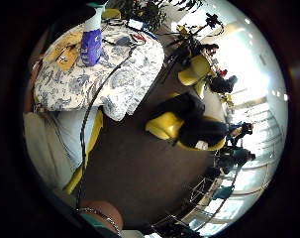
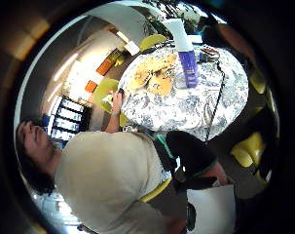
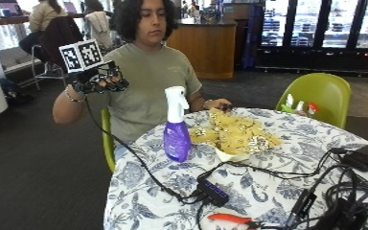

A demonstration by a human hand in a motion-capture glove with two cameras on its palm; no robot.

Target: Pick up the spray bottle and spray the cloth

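I am holding my gloved right hand [image 3: 99,80] up at shoulder height, off to the side of the table [image 3: 171,191] and well apart from everything on it. Its fingers are hanging loosely curled and are gripping nothing. My bare left hand [image 3: 217,104] is resting at the far edge of the table, touching the yellow patterned cloth [image 3: 236,135].

The spray bottle [image 3: 176,125], purple in the body with a white trigger head, is standing upright on the blue-and-white floral tablecloth [image 3: 267,187], just beside the cloth and nearer to me than the tangle of black cables [image 3: 280,172]. Both palm views are looking down on it from a distance, so I judge that I am at the very opening of the task: the reach has not yet begun and the bottle is untouched.

The next move is calling for me to bring the hand down and inward toward the bottle, meeting it at the narrow neck below the trigger head, with my fingers wrapping round and one finger free for the trigger. The nozzle seems to be facing away from the cloth, though I am not sure of it, so I am expecting to turn the bottle once it is lifted. The cable running off my glove is trailing across the table near the bottle's base, and I am minding not to drag it into the bottle.
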